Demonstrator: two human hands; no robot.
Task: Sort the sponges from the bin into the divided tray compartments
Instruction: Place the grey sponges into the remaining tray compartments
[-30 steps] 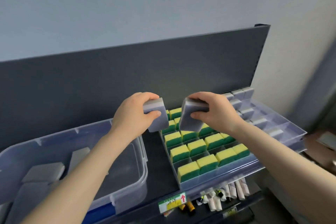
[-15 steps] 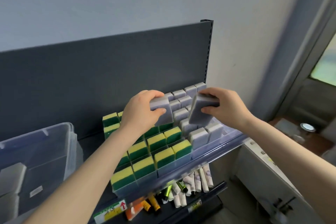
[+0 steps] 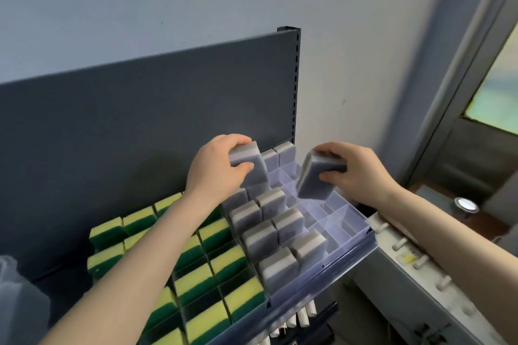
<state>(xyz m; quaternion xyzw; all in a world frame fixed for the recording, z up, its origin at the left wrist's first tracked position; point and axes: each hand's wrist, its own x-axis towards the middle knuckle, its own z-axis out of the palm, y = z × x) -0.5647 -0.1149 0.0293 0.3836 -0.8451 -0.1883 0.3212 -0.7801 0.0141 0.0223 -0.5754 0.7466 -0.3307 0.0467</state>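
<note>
Head view: the left fingers (image 3: 238, 140) and thumb are pinching a grey sponge (image 3: 251, 169) by its top end, and the left hand (image 3: 215, 171) is holding it upright over the far left part of the divided tray (image 3: 350, 223). The right fingers (image 3: 329, 154) are curling round a second grey sponge (image 3: 316, 180), and the right hand (image 3: 361, 176) is carrying it tilted above the tray's far middle.

Step in hand, as judged: placing. The next move is calling for each sponge to be set on edge and lowered into an unfilled cell beside the standing grey sponges (image 3: 269, 235), without catching the thin dividers.

Yellow-green sponges (image 3: 196, 277) are filling the section left of the tray. The bin (image 3: 11, 274) is showing only as a blurred translucent edge far left of the tray, with its contents cut off. The left sponge is hiding the cells beneath it, so whether its lower end is touching the tray cannot be told.
</note>
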